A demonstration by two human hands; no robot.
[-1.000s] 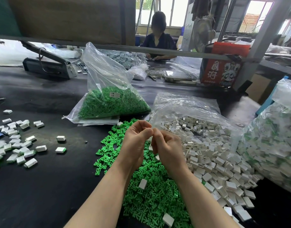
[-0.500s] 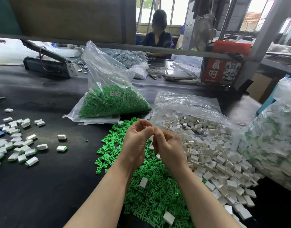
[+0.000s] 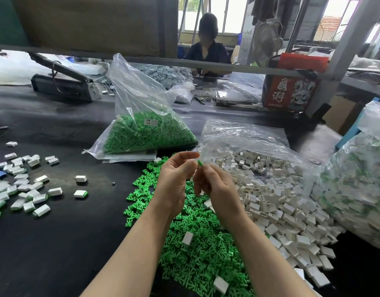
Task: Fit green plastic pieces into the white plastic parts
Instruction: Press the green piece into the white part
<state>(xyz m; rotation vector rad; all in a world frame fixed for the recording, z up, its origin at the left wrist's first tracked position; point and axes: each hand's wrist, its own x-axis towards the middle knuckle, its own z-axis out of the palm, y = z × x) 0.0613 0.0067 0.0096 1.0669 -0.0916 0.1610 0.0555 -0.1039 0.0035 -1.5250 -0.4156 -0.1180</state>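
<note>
- A small green piece [image 3: 200, 163] pokes up between the two hands, pinched at the fingertips of the right hand [image 3: 214, 185], whose fingers are curled round it.
- The left hand [image 3: 176, 181] is just beside it, fingers curled in toward the thumb; whether they hold a white part I cannot tell, as the palm side is hidden.
- Both hands hover above the loose green pieces [image 3: 197, 249] spread on the dark surface [image 3: 66, 243], a few stray white parts lying among them.
- To the right of the fingers, a heap of white parts [image 3: 281, 202] spills out of an open clear bag [image 3: 245, 136].
- Further right stands a big bag of fitted parts [image 3: 356, 189], white with green showing.
- Beyond the fingers, a clear bag of green pieces [image 3: 146, 133] leans upright, a small label on it.
- Well to the left of the fingers, finished white parts [image 3: 24, 189] lie scattered on the surface, some showing a green edge.
- Far beyond, a dark sealing machine [image 3: 62, 84] sits on the surface, a red carton [image 3: 292, 91] stands to the right, and another person [image 3: 206, 52] sits opposite.
</note>
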